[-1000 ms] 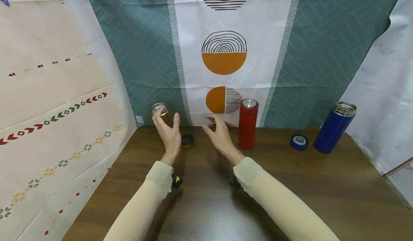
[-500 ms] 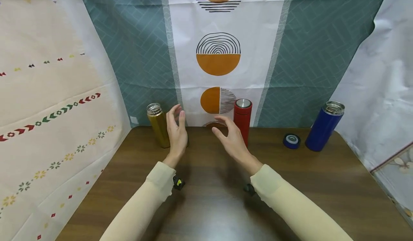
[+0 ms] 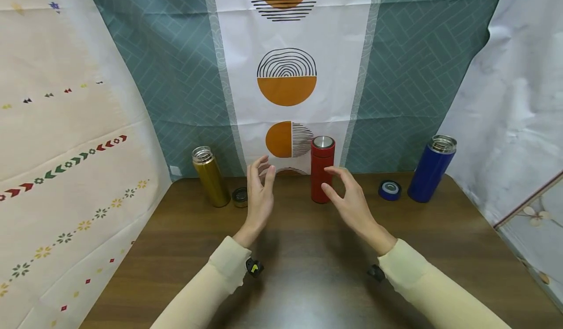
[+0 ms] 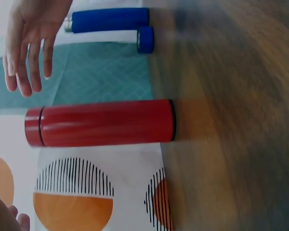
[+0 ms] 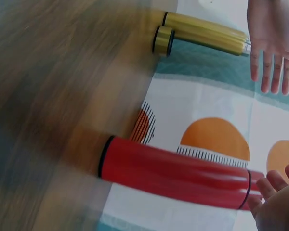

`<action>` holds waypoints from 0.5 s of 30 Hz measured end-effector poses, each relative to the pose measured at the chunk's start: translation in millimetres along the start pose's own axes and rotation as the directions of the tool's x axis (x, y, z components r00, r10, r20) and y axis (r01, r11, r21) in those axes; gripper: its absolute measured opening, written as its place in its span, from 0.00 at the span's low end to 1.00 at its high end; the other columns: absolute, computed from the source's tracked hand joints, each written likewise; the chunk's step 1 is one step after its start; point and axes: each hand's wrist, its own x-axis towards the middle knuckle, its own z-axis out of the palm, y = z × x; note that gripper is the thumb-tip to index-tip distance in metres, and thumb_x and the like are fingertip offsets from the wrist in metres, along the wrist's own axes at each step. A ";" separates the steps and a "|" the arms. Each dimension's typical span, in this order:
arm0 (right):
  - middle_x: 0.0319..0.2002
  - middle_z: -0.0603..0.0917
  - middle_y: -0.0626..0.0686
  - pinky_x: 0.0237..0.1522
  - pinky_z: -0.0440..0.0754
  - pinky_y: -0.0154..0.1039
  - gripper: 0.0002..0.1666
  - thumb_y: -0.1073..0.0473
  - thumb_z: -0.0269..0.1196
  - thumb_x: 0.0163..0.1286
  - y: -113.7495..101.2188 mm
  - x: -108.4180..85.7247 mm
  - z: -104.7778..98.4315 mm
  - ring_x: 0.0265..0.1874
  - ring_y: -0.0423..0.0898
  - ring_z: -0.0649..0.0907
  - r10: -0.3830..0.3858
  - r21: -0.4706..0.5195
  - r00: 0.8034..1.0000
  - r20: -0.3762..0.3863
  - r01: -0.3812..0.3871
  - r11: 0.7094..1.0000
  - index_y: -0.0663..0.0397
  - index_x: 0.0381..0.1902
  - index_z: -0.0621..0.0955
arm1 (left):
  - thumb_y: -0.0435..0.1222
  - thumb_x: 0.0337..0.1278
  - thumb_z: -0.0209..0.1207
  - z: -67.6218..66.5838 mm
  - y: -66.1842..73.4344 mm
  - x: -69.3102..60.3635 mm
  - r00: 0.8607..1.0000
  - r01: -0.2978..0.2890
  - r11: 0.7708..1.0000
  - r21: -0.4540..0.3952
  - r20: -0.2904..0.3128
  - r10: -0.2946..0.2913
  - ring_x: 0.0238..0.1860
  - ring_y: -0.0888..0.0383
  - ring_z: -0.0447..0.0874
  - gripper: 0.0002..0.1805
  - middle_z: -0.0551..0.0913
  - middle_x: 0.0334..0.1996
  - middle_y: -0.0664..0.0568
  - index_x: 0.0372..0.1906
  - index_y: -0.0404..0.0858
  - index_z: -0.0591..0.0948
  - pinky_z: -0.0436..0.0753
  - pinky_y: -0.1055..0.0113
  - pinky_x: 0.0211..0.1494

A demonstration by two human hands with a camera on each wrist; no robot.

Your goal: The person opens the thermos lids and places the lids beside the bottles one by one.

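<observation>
Head view shows the red bottle (image 3: 322, 175) upright near the back edge of the counter (image 3: 299, 255), its cap (image 3: 323, 143) on. Left hand (image 3: 261, 189) and right hand (image 3: 351, 203) both hold nothing, fingers loosely bent and thumbs set wide of them. From the head camera the right fingertips overlap the bottle, but the left wrist view shows a gap between them.

The likeliest trouble, I judge, is a tip: the bottle is tall and slim, so a fingertip bumping it high up, or one hand meeting it ahead of the other, could topple it. Gripping too near the cap might let the body slip or twist.

At left, the gold bottle (image 3: 211, 180) stands uncapped with the gold lid (image 3: 240, 198) just beside it, close to the left hand; a careless swing outward could knock that lid. At right, the blue bottle (image 3: 432, 170), also uncapped, and the blue lid (image 3: 389, 190) limit a wide sweep. Patterned cloth (image 3: 286, 35) hangs right behind, leaving little room for fingers at the back.
</observation>
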 end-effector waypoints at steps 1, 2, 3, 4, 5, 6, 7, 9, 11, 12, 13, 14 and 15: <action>0.67 0.77 0.57 0.74 0.65 0.61 0.27 0.59 0.66 0.75 0.9 -1.2 -3.1 0.70 0.56 0.72 -0.001 -0.007 1.000 -0.006 0.001 1.000 0.57 0.68 0.75 | 0.43 0.80 0.53 2.3 0.5 -1.2 1.000 0.001 1.000 0.005 0.009 -0.001 0.65 0.49 0.74 0.23 0.71 0.64 0.45 0.71 0.40 0.70 0.74 0.50 0.69; 0.66 0.77 0.57 0.73 0.65 0.62 0.26 0.60 0.66 0.75 2.0 -2.2 -6.0 0.70 0.57 0.72 -0.008 -0.015 1.000 -0.011 0.008 1.000 0.57 0.68 0.75 | 0.43 0.80 0.53 4.5 0.7 -2.4 1.000 0.003 1.000 0.013 0.018 -0.003 0.65 0.49 0.74 0.23 0.71 0.64 0.46 0.71 0.40 0.70 0.74 0.50 0.69; 0.66 0.77 0.57 0.73 0.65 0.62 0.26 0.60 0.66 0.75 3.0 -3.3 -8.8 0.70 0.57 0.72 -0.012 -0.024 1.000 -0.017 0.011 1.000 0.57 0.68 0.75 | 0.43 0.80 0.54 6.6 0.8 -3.3 1.000 0.003 1.000 0.017 0.027 -0.003 0.65 0.48 0.74 0.23 0.71 0.64 0.47 0.71 0.41 0.70 0.74 0.50 0.69; 0.66 0.77 0.58 0.73 0.65 0.62 0.26 0.60 0.66 0.75 4.3 -4.3 -11.5 0.70 0.57 0.72 -0.015 -0.033 1.000 -0.023 0.014 0.999 0.58 0.68 0.75 | 0.43 0.80 0.54 8.6 0.5 -4.1 0.999 0.001 1.000 0.022 0.036 -0.001 0.65 0.47 0.73 0.23 0.71 0.64 0.47 0.71 0.41 0.70 0.73 0.51 0.69; 0.66 0.77 0.58 0.73 0.65 0.62 0.26 0.60 0.66 0.75 5.5 -5.3 -14.1 0.70 0.57 0.72 -0.017 -0.042 0.999 -0.029 0.016 0.999 0.57 0.68 0.75 | 0.43 0.80 0.54 10.5 0.3 -4.8 0.999 -0.003 1.000 0.024 0.049 0.002 0.66 0.46 0.73 0.23 0.71 0.64 0.46 0.71 0.41 0.70 0.73 0.51 0.69; 0.66 0.77 0.58 0.73 0.65 0.63 0.26 0.61 0.66 0.75 6.8 -6.1 -16.4 0.69 0.57 0.73 -0.021 -0.048 0.999 -0.035 0.019 0.999 0.58 0.68 0.75 | 0.42 0.80 0.55 12.1 -0.1 -5.3 0.998 -0.007 1.000 0.027 0.061 0.006 0.66 0.46 0.72 0.23 0.71 0.64 0.45 0.71 0.41 0.70 0.73 0.51 0.69; 0.66 0.77 0.58 0.73 0.65 0.63 0.26 0.61 0.66 0.75 8.0 -7.0 -18.6 0.69 0.58 0.73 -0.024 -0.054 0.999 -0.043 0.021 0.998 0.58 0.68 0.75 | 0.41 0.80 0.55 13.8 -0.7 -5.7 0.997 -0.012 1.000 0.026 0.073 0.010 0.66 0.44 0.72 0.22 0.71 0.65 0.44 0.71 0.40 0.71 0.72 0.51 0.70; 0.66 0.77 0.58 0.72 0.65 0.63 0.27 0.61 0.66 0.75 10.2 -8.5 -22.3 0.69 0.58 0.73 -0.025 -0.062 0.998 -0.058 0.022 0.998 0.58 0.68 0.75 | 0.41 0.80 0.55 16.9 -1.1 -6.0 0.995 -0.007 1.000 0.028 0.105 0.004 0.66 0.43 0.72 0.22 0.71 0.64 0.42 0.70 0.39 0.71 0.71 0.51 0.70; 0.66 0.77 0.59 0.72 0.65 0.63 0.28 0.61 0.66 0.74 11.4 -10.0 -24.8 0.68 0.59 0.73 -0.030 -0.058 0.997 -0.068 0.026 0.998 0.58 0.69 0.74 | 0.41 0.80 0.55 19.0 -0.8 -6.5 0.991 0.023 0.999 0.028 0.132 -0.026 0.66 0.44 0.72 0.22 0.72 0.64 0.41 0.70 0.38 0.72 0.72 0.52 0.70; 0.66 0.77 0.59 0.71 0.65 0.64 0.28 0.61 0.66 0.74 11.9 -10.9 -25.8 0.68 0.59 0.73 -0.033 -0.055 0.997 -0.070 0.029 0.998 0.58 0.69 0.74 | 0.42 0.80 0.55 19.9 -0.6 -6.9 0.989 0.045 0.999 0.028 0.142 -0.049 0.65 0.45 0.73 0.22 0.72 0.64 0.41 0.70 0.39 0.72 0.72 0.53 0.70; 0.66 0.77 0.59 0.71 0.65 0.64 0.28 0.61 0.66 0.75 12.8 -11.9 -27.0 0.68 0.59 0.73 -0.034 -0.050 0.997 -0.074 0.030 0.998 0.58 0.70 0.73 | 0.42 0.80 0.55 21.6 -0.5 -6.9 0.985 0.070 0.997 0.026 0.155 -0.073 0.65 0.46 0.73 0.22 0.72 0.64 0.41 0.69 0.39 0.73 0.72 0.53 0.70; 0.66 0.77 0.59 0.71 0.65 0.65 0.29 0.61 0.66 0.75 13.9 -12.7 -28.2 0.68 0.60 0.73 -0.036 -0.046 0.996 -0.078 0.032 0.998 0.59 0.70 0.73 | 0.43 0.80 0.55 23.2 -0.8 -6.8 0.981 0.093 0.995 0.024 0.167 -0.096 0.65 0.47 0.74 0.22 0.73 0.63 0.41 0.69 0.39 0.73 0.73 0.53 0.70; 0.66 0.77 0.60 0.71 0.65 0.65 0.29 0.60 0.66 0.75 14.6 -13.3 -29.2 0.68 0.60 0.73 -0.037 -0.040 0.996 -0.083 0.034 0.999 0.59 0.70 0.73 | 0.42 0.80 0.55 24.9 -1.4 -6.5 0.977 0.113 0.993 0.020 0.177 -0.114 0.64 0.47 0.74 0.22 0.73 0.63 0.41 0.69 0.38 0.73 0.73 0.53 0.70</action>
